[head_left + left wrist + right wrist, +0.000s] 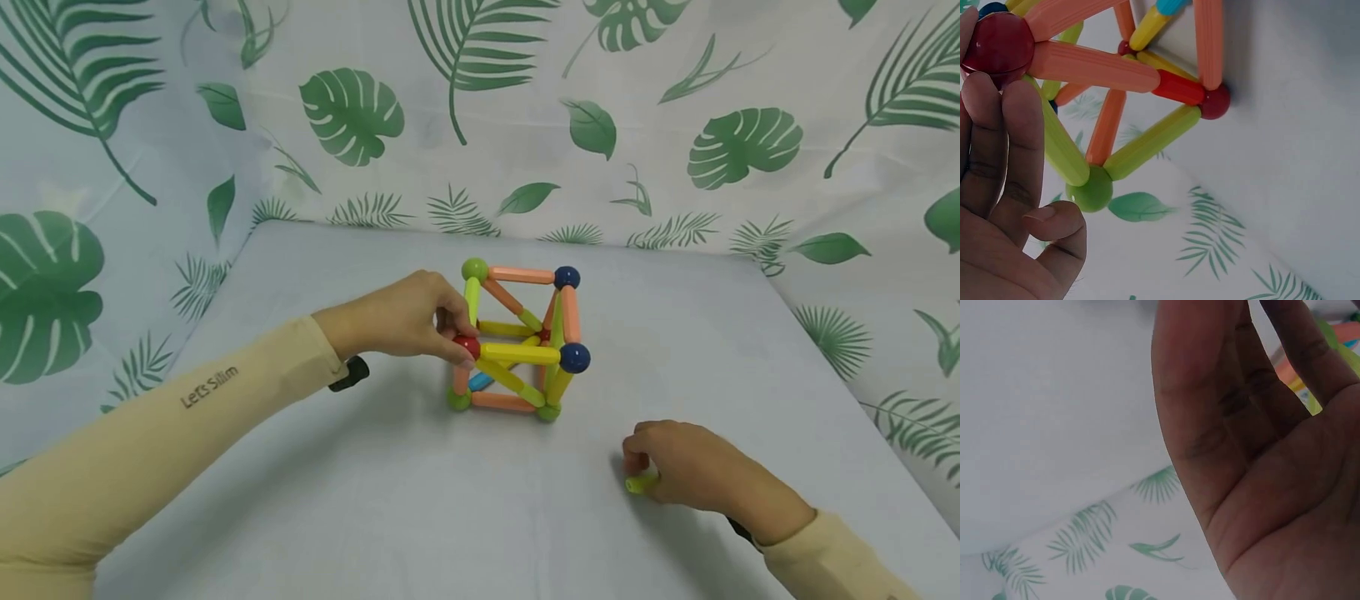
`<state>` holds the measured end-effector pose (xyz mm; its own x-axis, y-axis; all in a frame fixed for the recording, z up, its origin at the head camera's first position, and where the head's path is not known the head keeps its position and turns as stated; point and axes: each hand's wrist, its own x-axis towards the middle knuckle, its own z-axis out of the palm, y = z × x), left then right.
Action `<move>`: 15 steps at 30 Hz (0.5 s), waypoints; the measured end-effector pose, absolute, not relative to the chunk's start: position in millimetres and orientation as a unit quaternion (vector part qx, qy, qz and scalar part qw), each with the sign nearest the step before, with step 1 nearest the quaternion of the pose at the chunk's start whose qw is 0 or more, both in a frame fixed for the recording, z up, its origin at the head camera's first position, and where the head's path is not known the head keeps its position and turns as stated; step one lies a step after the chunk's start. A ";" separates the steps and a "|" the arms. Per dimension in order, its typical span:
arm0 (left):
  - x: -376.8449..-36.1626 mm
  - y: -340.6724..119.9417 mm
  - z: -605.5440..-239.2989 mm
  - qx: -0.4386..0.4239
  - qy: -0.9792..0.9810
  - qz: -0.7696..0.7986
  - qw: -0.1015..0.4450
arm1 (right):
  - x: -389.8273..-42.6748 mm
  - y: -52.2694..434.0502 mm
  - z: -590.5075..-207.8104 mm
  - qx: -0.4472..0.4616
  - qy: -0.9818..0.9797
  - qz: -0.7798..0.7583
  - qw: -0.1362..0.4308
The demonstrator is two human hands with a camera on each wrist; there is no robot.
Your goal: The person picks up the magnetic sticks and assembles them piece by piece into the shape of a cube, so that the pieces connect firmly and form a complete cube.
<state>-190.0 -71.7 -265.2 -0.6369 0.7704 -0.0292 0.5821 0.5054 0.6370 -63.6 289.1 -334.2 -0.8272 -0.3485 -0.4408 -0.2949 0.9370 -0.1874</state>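
Observation:
A cube-shaped frame of coloured magnetic rods and balls stands on the table. My left hand (pixel 408 321) pinches the red ball (pixel 467 347) at its upper near-left corner. In the left wrist view, fingertips touch that red ball (pixel 999 47), where orange rods (pixel 1094 65) meet. Blue balls (pixel 575 357) form the upper right corners, with a yellow rod (pixel 519 354) along the upper near edge. To the right of the frame, my right hand (pixel 693 467) holds a light green rod (pixel 640 483) low over the table. The right wrist view hides this rod behind the curled fingers.
The table (pixel 360 500) has a pale cover. A white leaf-print cloth (pixel 517 158) rises behind and along both sides. Diagonal rods cross some faces of the frame, including an orange one (pixel 501 295) at the back.

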 end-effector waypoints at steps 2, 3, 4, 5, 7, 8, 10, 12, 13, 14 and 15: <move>-189.6 -72.7 -265.3 0.393 0.854 0.303 0.158 | -65.3 288.4 -334.0 -0.168 0.955 -0.042 0.240; -189.2 -73.1 -265.4 0.392 0.853 0.306 0.159 | -66.4 288.2 -333.1 -0.167 0.955 -0.040 0.242; -189.0 -73.4 -265.7 0.390 0.853 0.308 0.160 | -68.1 288.3 -330.8 -0.166 0.954 -0.042 0.247; -189.0 -73.5 -266.3 0.390 0.851 0.311 0.161 | -69.8 288.4 -327.4 -0.166 0.953 -0.046 0.249; -189.3 -73.5 -267.3 0.391 0.850 0.314 0.161 | -75.0 289.0 -317.2 -0.172 0.951 -0.062 0.248; -189.5 -73.4 -267.7 0.392 0.849 0.315 0.161 | -78.5 289.1 -310.6 -0.177 0.951 -0.070 0.245; -190.1 -73.2 -268.1 0.392 0.850 0.314 0.161 | -87.0 288.1 -293.5 -0.188 0.951 -0.087 0.228; -190.5 -73.1 -267.8 0.394 0.850 0.311 0.160 | -97.7 285.4 -276.3 -0.208 0.954 -0.106 0.188; -190.6 -73.2 -267.6 0.394 0.850 0.310 0.159 | -103.6 282.8 -268.2 -0.217 0.956 -0.114 0.161; -190.8 -73.2 -267.5 0.395 0.851 0.309 0.159 | -110.2 279.9 -260.5 -0.230 0.957 -0.122 0.130; -190.9 -73.3 -267.3 0.394 0.851 0.309 0.159 | -116.5 276.1 -253.5 -0.244 0.957 -0.128 0.095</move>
<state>-190.9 -73.3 -267.3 -0.6387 0.7690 -0.0263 0.5727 0.4980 0.6512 -116.5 276.1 -253.5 -0.8633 -0.4904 -0.1191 -0.4417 0.8484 -0.2917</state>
